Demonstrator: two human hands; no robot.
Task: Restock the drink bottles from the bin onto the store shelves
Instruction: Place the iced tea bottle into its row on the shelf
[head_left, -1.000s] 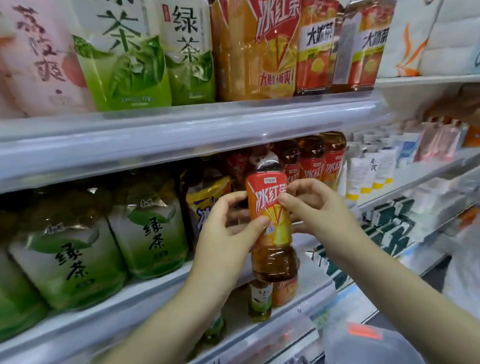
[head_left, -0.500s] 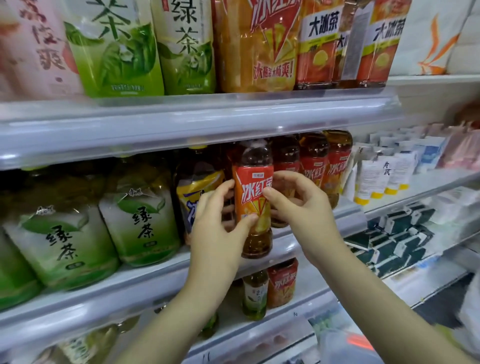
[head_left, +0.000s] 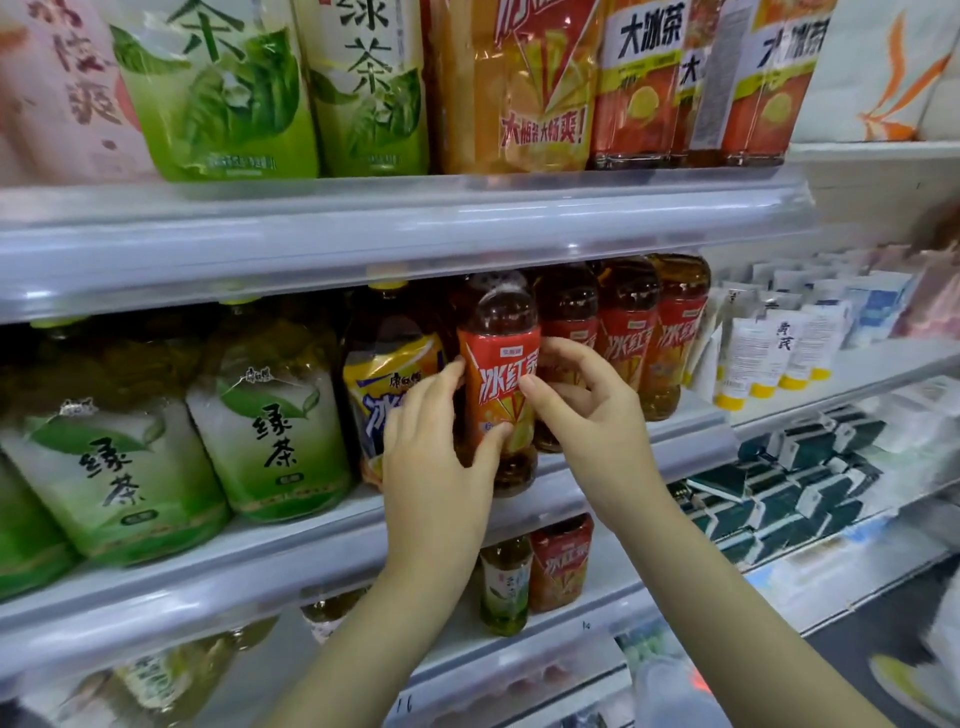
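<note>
An iced-tea bottle (head_left: 500, 382) with a red and orange label stands upright at the front of the middle shelf (head_left: 597, 480). My left hand (head_left: 434, 457) wraps round its left side, thumb on the lower label. My right hand (head_left: 587, 415) holds its right side, thumb pressed on the label. Three more red-label iced-tea bottles (head_left: 628, 343) stand in a row just right of it. A larger yellow-label tea bottle (head_left: 387, 374) stands on its left, partly hidden by my left hand. The bin is only a blurred pale shape (head_left: 675, 691) at the bottom edge.
Big green-tea bottles (head_left: 270, 421) fill the middle shelf's left. The top shelf (head_left: 415, 223) overhangs closely with large green, orange and red bottles. Two small bottles (head_left: 535, 571) stand on the lower shelf. White tubes (head_left: 769, 348) and dark boxes (head_left: 795, 467) fill the right-hand shelves.
Both hands carried the bottle up from in front of the shelf edge and back onto the middle shelf, beside the row of like bottles. Both hands still hold it.
</note>
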